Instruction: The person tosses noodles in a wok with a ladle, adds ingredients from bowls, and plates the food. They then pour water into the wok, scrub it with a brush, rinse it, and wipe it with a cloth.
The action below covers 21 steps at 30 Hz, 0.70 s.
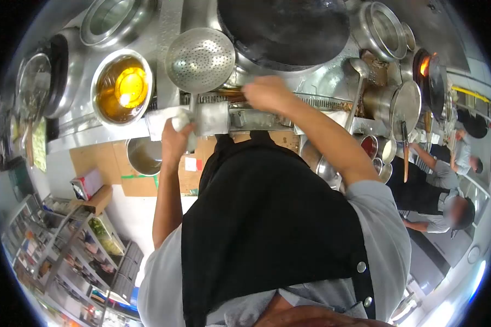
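Note:
In the head view my left hand [175,137] is closed round the handle of a perforated metal skimmer [201,61], whose round bowl lies up over the stove edge. A whitish wrap shows at the grip. My right hand [270,94] is a little smeared by motion, fingers curled in, close in front of the big dark wok [283,32]. From its left side sticks out a brown bundle of thin strands, like a bamboo wok brush [233,94]. White folded cloths [213,118] lie on the stove's front edge between the hands.
A steel bowl of yellow oil [105,98] stands left of the skimmer. At right are a ladle [360,68], a pot [379,101] and sauce containers [368,144]. A flame [424,65] burns beyond. A co-worker [431,191] stands at right; shelving [65,245] is at lower left.

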Available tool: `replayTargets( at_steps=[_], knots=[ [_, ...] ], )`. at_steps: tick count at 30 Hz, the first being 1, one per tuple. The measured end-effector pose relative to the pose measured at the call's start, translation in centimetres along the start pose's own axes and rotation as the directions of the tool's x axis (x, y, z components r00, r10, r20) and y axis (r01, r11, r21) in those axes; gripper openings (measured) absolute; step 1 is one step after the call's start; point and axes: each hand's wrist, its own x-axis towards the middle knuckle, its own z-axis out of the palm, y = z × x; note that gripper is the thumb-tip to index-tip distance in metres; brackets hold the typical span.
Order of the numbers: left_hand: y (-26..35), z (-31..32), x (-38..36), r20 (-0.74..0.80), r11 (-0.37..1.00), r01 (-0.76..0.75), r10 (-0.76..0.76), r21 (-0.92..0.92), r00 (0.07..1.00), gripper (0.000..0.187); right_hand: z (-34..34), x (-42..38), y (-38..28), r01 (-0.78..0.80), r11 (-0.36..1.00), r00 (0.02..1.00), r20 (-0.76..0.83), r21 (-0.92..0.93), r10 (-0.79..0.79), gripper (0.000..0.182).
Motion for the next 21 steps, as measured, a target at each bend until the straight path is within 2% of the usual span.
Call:
replayTargets(
  at_steps=[1, 4, 6, 7, 8, 10, 13, 15, 18, 21],
  knots=[
    [-0.7, 0.0, -1.0, 0.012, 0.995, -0.058, 0.057, 0.078, 0.998, 0.060, 1.2, 2.2, -1.2, 0.116, 0.993, 0.992, -0.034, -0.036, -0.118, 0.022],
    [-3.3, 0.6, -2.4, 0.094, 0.948, -0.199, 0.181, 0.250, 0.979, 0.068, 4.3, 4.2, 2.2, 0.106, 0.991, 0.982, 0.168, -0.083, -0.091, 0.027],
    [-4.1, 0.5, -2.6, 0.118, 0.946, -0.198, 0.173, 0.257, 0.978, 0.068, 5.9, 1.9, 11.3, 0.034, 0.963, 0.914, 0.398, -0.267, 0.078, 0.026],
    [-4.3, 0.5, -2.9, 0.133, 0.944, -0.203, 0.173, 0.261, 0.976, 0.067, 0.5, -2.4, 10.4, -0.139, 0.913, 0.843, 0.437, -0.384, 0.312, 0.025],
    [-3.9, 0.2, -3.3, 0.118, 0.948, -0.199, 0.175, 0.248, 0.978, 0.064, 0.3, -4.7, 14.0, -0.206, 0.849, 0.811, 0.400, -0.487, 0.427, 0.025],
    [-4.3, -0.3, -3.2, 0.113, 0.941, -0.219, 0.196, 0.257, 0.974, 0.063, -2.7, -9.1, 17.1, -0.287, 0.800, 0.818, 0.299, -0.527, 0.491, 0.023],
    [-4.5, -0.3, -2.7, 0.123, 0.925, -0.253, 0.227, 0.284, 0.966, 0.061, -4.5, -9.7, 15.0, -0.347, 0.832, 0.857, 0.213, -0.433, 0.468, 0.027],
    [-5.0, 0.7, -2.2, 0.101, 0.849, -0.356, 0.345, 0.391, 0.933, 0.061, -2.7, -8.8, 12.7, -0.272, 0.934, 0.958, 0.030, -0.233, 0.286, 0.026],
    [-3.0, 2.3, -2.6, 0.127, 0.764, -0.525, 0.519, 0.375, 0.846, 0.054, -0.6, -6.6, 13.5, -0.393, 0.856, 0.828, 0.276, -0.335, 0.488, 0.027],
    [-0.7, 4.0, -3.0, 0.139, 0.704, -0.608, 0.605, 0.366, 0.784, 0.047, 2.7, -11.2, 24.9, -0.401, 0.736, 0.742, 0.278, -0.545, 0.610, 0.031]
  ],
)
